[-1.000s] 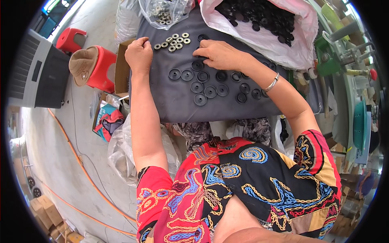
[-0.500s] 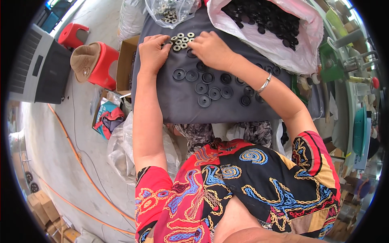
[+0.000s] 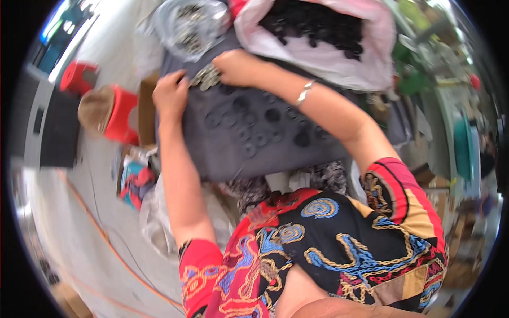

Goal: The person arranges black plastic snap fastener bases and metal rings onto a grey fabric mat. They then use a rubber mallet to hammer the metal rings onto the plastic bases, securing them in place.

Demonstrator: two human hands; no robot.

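A small pile of metal rings (image 3: 207, 77) lies on the grey cloth of the table (image 3: 222, 159). On the pile's left is my left hand (image 3: 170, 96), its fingers curled, with a dark bit showing by the fingertips that I cannot make out. My right hand (image 3: 236, 68) reaches over from the right, bent fingers at the rings' edge; its fingertips are hidden. Nearer to me, several round black plastic pieces (image 3: 261, 137) are spread over the cloth, some ring-like and some solid-looking. Motion blurs the whole picture.
Behind the pile stands a clear plastic bag (image 3: 217, 26) of metal rings. A white sack (image 3: 313, 63) of black pieces lies open at the back right. Left of the table are a cardboard box (image 3: 148, 108) and a red stool (image 3: 123, 119) with a hat (image 3: 95, 108) on it.
The view has shifted, so the table and both hands appear further left and lower. Both hands stay beside the metal rings. The picture has become blurred.
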